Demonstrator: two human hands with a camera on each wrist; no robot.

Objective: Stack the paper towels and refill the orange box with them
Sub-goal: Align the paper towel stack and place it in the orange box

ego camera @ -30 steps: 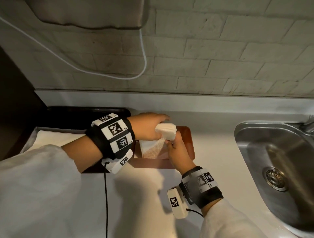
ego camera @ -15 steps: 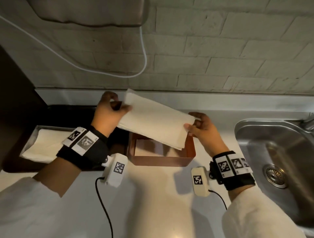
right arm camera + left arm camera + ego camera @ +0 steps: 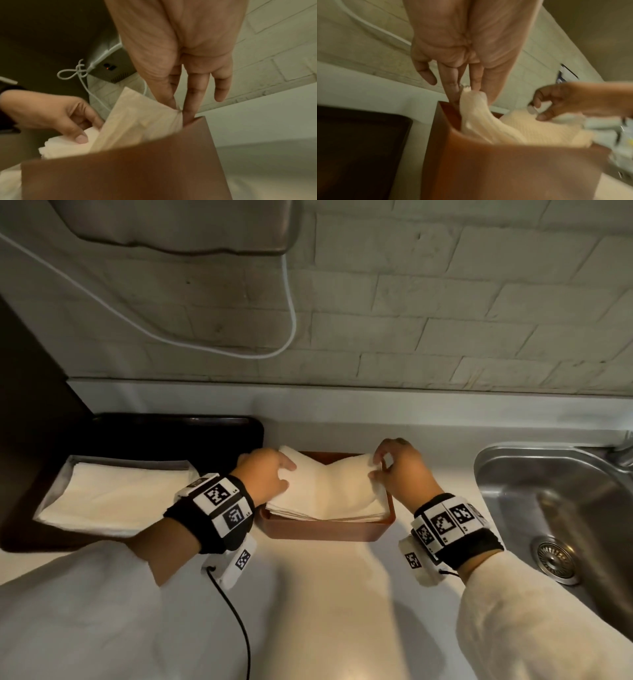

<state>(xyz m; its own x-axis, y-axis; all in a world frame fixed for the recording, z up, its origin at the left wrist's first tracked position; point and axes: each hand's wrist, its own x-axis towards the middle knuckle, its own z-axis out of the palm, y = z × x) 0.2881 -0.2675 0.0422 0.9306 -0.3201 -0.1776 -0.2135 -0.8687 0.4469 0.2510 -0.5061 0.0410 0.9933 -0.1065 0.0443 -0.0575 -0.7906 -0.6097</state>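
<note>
Grip check first: our left hand [image 3: 270, 474] has thumb and fingers pinched on the left edge of the paper towel stack [image 3: 325, 491], and our right hand [image 3: 399, 470] pinches the far right corner between thumb and fingertips, the other fingers loosely spread. So both hands have hold of the towels and nothing else.

That stack sits in the mouth of the orange box [image 3: 329, 530], which stands on the worktop [image 3: 325, 594] between the black tray [image 3: 144, 426] on the left and the steel sink [image 3: 561, 508] on the right. It isn't seated though. The middle sags into a V and both ends ride up at or over the rim, with the near left corner poking past the box wall.

What could go wrong, as we see it:

- Pushing down with the ends this high would probably crease the towels against the short walls, so the pile jams in bowed rather than flat.
- Letting go of one side before the other could let the sheets fan out, since it's just loose folded paper and only the pinches keep the edges lined up.
- The box looks light, so a sideways shove from either hand might slide it along the worktop, and the sink is on that right side.

More towels wait in the metal tray [image 3: 113, 494] on the left, so we reckon the refill is only partly done.
</note>
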